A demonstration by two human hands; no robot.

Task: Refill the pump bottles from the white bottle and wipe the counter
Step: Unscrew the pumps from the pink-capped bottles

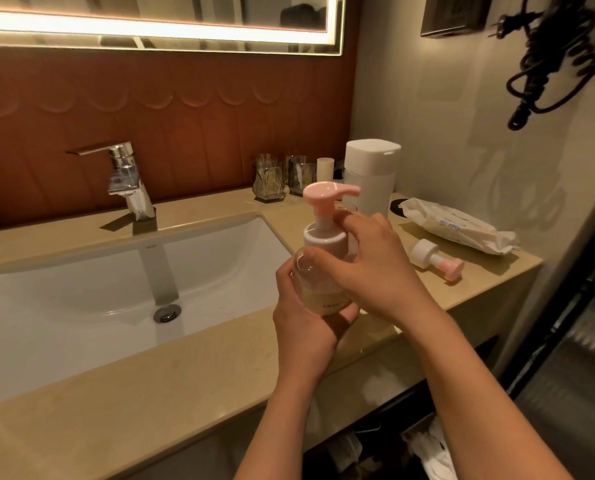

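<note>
Two hands met on one bottle, held upright above the front of the counter beside the basin. The left hand (306,317) gripped the clear plastic pump bottle (311,282) from below, its fingers curled round the body. The right hand (372,268) pinched the bottle's white collar between thumb and fingers, under the pink pump head (327,194). Pale yellowish liquid filled only the lower part of the body. Whether the collar was being screwed on or off could not be told.

Just right of the hands, a detached pump with white collar and pink tip (434,259) lay on its side on the beige stone counter (185,358), so a second bottle probably stood open; that bottle was largely hidden behind the right hand. The tall white bottle with a flip cap (370,178) stood upright at the back, its cap closed. A crumpled white pack of wet wipes (455,226) rested beside it, untouched by either hand.

Judged progress: refilling was under way at most, with one pump seated and the other off; the second bottle's capping and the counter wipe were left to do. Farther out were the white sink basin (116,289), the chrome faucet (129,181) and two glass tumblers (270,178).
</note>
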